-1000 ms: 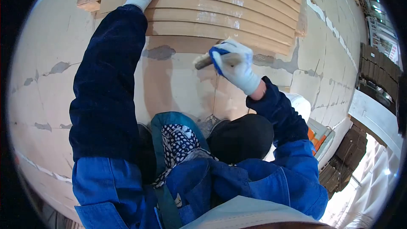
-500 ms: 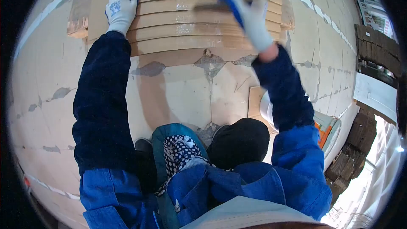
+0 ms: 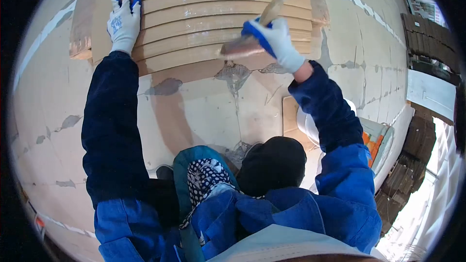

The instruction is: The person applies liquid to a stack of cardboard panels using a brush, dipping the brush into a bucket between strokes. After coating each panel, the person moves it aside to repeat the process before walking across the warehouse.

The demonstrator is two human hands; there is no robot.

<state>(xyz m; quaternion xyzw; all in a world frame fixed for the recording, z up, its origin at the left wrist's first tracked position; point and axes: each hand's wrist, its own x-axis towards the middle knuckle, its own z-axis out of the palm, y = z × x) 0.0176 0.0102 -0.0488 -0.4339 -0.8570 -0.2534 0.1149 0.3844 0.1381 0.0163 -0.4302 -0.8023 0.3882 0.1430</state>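
A row of overlapping cardboard sheets [image 3: 208,12] lies ahead, their edges stepped like shingles and showing shiny wet-looking patches. My left hand [image 3: 123,25], in a white glove with blue fingertips, rests flat on the left part of the cardboard with fingers apart. A flat brush [image 3: 242,47] with a wooden handle is gripped in my right hand [image 3: 281,41], gloved the same way. The brush head is at the lowest stepped edges near the cardboard's near side; blur hides whether it touches them.
Beneath the stack lies a floor-like surface of pale sheets [image 3: 213,111] with torn grey patches. By my right forearm stand a white bucket [image 3: 307,122] on a cardboard piece [image 3: 290,116] and a container with orange markings [image 3: 374,143]. Stacks of brown cardboard [image 3: 429,39] line the right side.
My right hand has drawn the brush toward me, from the middle of the cardboard to its near edge. My left hand stays flat on the cardboard; the view has shifted slightly.
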